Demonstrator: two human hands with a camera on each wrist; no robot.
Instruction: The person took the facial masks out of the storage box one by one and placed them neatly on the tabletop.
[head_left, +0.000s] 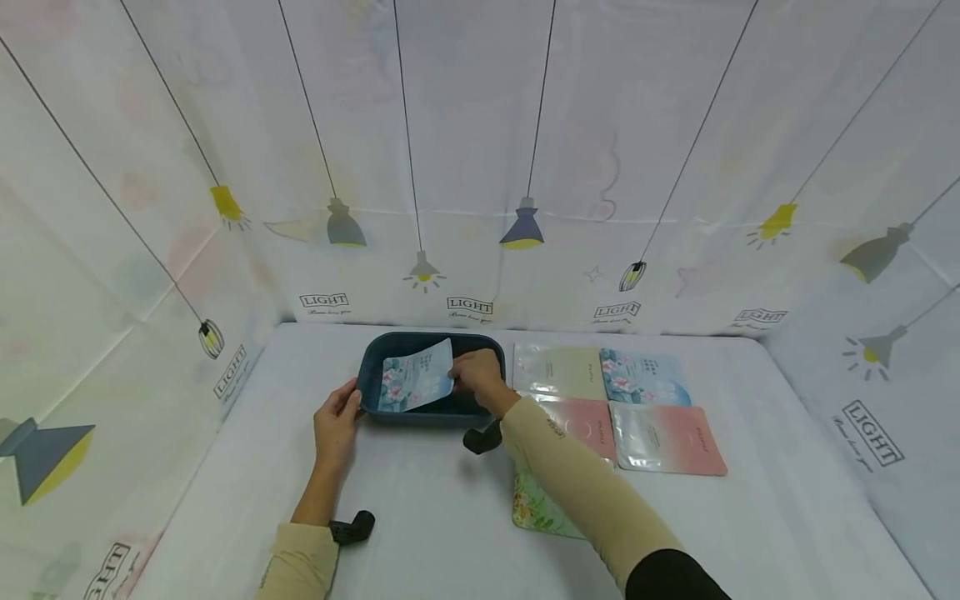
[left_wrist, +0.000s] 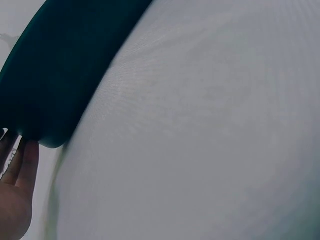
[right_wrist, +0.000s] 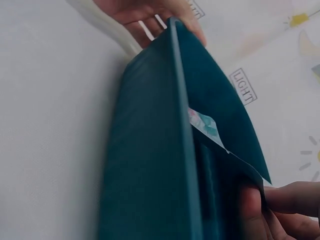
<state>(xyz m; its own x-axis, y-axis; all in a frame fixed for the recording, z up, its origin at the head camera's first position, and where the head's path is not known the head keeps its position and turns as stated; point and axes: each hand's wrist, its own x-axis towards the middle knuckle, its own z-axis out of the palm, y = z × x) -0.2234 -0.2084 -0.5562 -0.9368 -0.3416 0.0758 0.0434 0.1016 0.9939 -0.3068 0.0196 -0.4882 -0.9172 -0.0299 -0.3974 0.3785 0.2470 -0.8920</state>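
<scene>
A dark teal plastic basin (head_left: 420, 419) stands on the white table. My right hand (head_left: 478, 377) pinches the right edge of a light blue sheet mask packet (head_left: 420, 377) with flowers on it, thumb and fingers on opposite faces. The packet is tilted inside the basin, its left end lower. In the right wrist view the fingers (right_wrist: 292, 200) are at the packet's edge, beyond the basin's near wall. My left hand (head_left: 335, 425) rests against the basin's left end. Its fairly straight fingers (left_wrist: 29, 165) touch the outer wall in the left wrist view.
Right of the basin lie a pale yellow-green packet (head_left: 558, 371), another blue flowered packet (head_left: 647, 379), two pink packets (head_left: 667, 439) and a green flowered packet (head_left: 542, 504) partly under my right sleeve. A white curtain (head_left: 465, 167) printed with lamps hangs behind the table.
</scene>
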